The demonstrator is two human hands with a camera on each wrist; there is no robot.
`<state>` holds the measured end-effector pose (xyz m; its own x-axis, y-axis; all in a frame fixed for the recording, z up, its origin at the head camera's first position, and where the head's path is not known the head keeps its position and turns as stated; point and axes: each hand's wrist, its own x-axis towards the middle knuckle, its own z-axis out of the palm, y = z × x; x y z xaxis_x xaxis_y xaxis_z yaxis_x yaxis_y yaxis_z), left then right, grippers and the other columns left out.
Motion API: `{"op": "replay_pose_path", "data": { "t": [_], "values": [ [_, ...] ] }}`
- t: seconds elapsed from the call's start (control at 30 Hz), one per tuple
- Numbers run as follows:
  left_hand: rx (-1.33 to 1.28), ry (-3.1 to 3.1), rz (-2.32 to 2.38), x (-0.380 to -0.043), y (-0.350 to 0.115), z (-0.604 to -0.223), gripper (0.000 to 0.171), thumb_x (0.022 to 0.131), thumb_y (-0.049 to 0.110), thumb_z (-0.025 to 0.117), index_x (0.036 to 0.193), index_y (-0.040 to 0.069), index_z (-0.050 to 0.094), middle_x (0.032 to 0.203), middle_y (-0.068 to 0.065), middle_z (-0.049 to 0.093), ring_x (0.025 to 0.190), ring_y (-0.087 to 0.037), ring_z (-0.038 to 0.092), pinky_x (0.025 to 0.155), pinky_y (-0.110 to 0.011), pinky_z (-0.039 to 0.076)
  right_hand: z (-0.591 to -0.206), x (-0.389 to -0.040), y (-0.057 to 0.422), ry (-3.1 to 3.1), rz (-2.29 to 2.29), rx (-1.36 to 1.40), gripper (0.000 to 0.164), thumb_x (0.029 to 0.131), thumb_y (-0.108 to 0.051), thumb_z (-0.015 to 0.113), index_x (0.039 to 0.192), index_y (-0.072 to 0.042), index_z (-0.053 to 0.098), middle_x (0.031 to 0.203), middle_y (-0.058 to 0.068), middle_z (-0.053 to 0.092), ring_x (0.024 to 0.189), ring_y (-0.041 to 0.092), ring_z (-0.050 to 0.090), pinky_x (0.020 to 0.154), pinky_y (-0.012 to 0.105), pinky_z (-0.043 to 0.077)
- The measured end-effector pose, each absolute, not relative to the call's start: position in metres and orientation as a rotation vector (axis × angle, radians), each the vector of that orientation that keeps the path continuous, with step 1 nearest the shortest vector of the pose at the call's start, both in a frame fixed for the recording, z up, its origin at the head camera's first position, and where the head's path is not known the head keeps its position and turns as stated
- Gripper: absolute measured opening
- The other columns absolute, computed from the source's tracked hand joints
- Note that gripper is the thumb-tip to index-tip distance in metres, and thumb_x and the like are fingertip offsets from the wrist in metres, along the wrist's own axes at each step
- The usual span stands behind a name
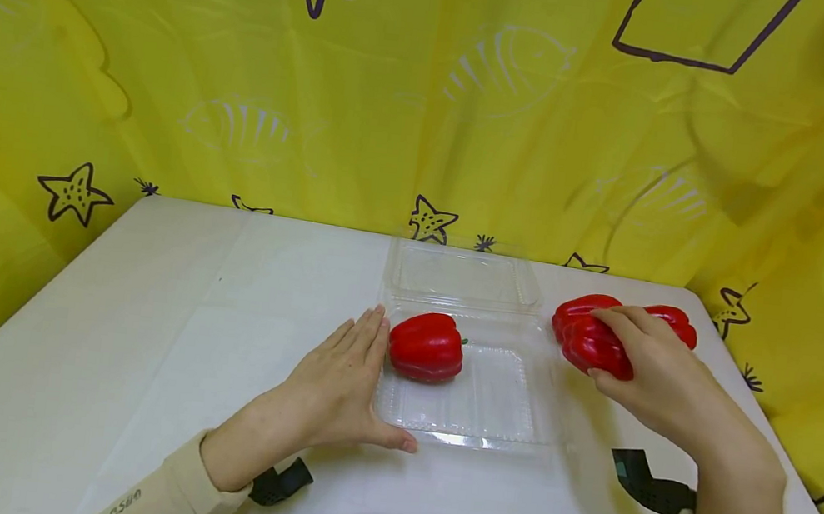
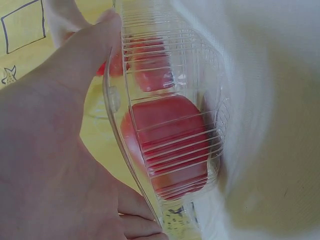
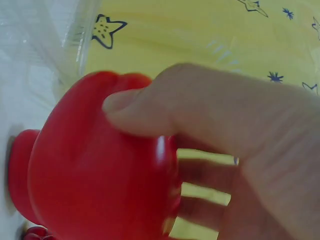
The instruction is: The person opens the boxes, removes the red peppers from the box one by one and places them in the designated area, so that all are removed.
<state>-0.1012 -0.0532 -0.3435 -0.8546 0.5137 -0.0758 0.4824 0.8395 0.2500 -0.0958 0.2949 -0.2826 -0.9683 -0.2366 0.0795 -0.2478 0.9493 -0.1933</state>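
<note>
A clear plastic clamshell box (image 1: pixel 487 399) lies on the table with its lid (image 1: pixel 462 279) folded back. Inside its left part sits a red bell pepper (image 1: pixel 425 347), stem to the right. My left hand (image 1: pixel 338 387) rests against the box's left rim, fingers straight and thumb along the near edge; the left wrist view shows that pepper (image 2: pixel 170 145) through the ribbed wall. Right of the box, my right hand (image 1: pixel 660 371) grips another red bell pepper (image 1: pixel 594 346), thumb on its near side. In the right wrist view this pepper (image 3: pixel 100 165) fills much of the picture.
Two more red bell peppers, one at the left (image 1: pixel 588 305) and one at the right (image 1: pixel 676 322), lie behind my right hand. A white cloth (image 1: pixel 225 313) covers the table. A yellow patterned curtain (image 1: pixel 368 102) hangs along the back and sides.
</note>
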Motion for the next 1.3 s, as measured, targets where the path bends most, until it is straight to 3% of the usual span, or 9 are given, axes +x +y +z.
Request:
{"op": "replay_pose_path", "data": {
  "t": [0.43, 1.3],
  "values": [
    [0.797, 2.880, 0.323, -0.102, -0.053, -0.343, 0.134, 0.064, 0.084, 0.066, 0.156, -0.001, 0.021, 0.165, -0.017, 0.017, 0.154, -0.032, 0.016, 0.125, -0.048, 0.019, -0.297, -0.109, 0.300, -3.157, 0.343, 0.306, 0.072, 0.077, -0.019, 0.084, 0.136, 0.005, 0.052, 0.132, 0.033, 0.044, 0.116, 0.052, 0.045, 0.080, 0.064, 0.056],
    [0.784, 2.872, 0.345, -0.101, -0.053, -0.343, 0.135, 0.063, 0.084, 0.067, 0.156, -0.002, 0.020, 0.166, -0.017, 0.016, 0.154, -0.032, 0.016, 0.125, -0.047, 0.017, -0.313, -0.117, 0.307, -3.324, 0.398, 0.196, 0.071, 0.066, -0.016, 0.090, 0.128, 0.001, 0.060, 0.127, 0.034, 0.047, 0.114, 0.055, 0.040, 0.072, 0.059, 0.058]
  ]
}}
